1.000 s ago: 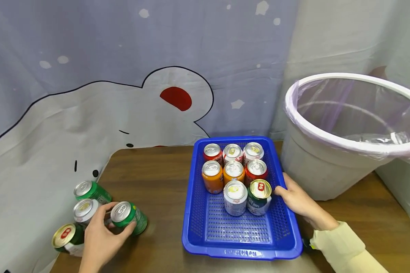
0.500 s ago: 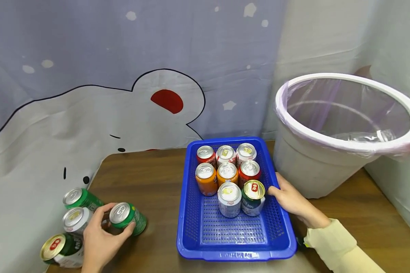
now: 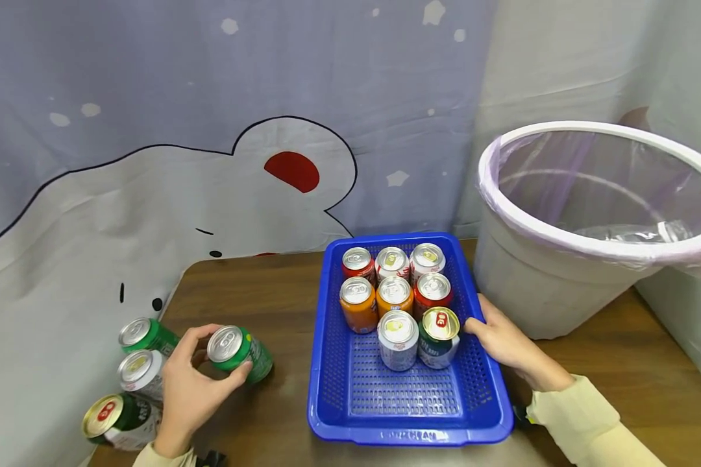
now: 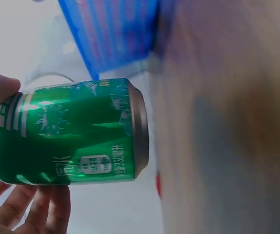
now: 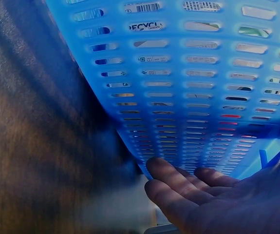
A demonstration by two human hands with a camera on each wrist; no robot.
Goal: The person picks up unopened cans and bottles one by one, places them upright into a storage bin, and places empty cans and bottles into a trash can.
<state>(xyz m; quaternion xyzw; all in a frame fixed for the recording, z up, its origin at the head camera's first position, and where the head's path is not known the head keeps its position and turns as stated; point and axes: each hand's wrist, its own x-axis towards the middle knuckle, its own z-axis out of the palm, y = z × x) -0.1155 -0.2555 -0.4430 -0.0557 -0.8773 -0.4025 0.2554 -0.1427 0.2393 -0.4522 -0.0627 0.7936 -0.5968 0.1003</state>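
Note:
My left hand [image 3: 201, 383] pinches a green soda can [image 3: 242, 355] by its sides, thumb opposite the fingers. In the left wrist view the green can's base stands a little apart from the wooden table [image 4: 227, 146]. Just left of that hand are another green can [image 3: 148, 337], a silver-white can [image 3: 142, 374] and a dark green can with a gold lid [image 3: 122, 420]. My right hand [image 3: 511, 344] grips the right rim of a blue plastic basket [image 3: 405, 436], thumb over the edge and fingers against the outer wall. Several upright cans stand inside, among them orange cans [image 3: 359, 314].
A large grey bin [image 3: 526, 285] with a white rim and a clear purplish liner stands beyond the basket on the right. A curtain with a cartoon print [image 3: 292, 214] hangs behind the table. Inside the basket, the cans occupy the far part; bare mesh shows at the near end.
My left hand has raised the green can off the table and moved it slightly right and away. The right hand stays on the basket's rim. The head view has shifted slightly.

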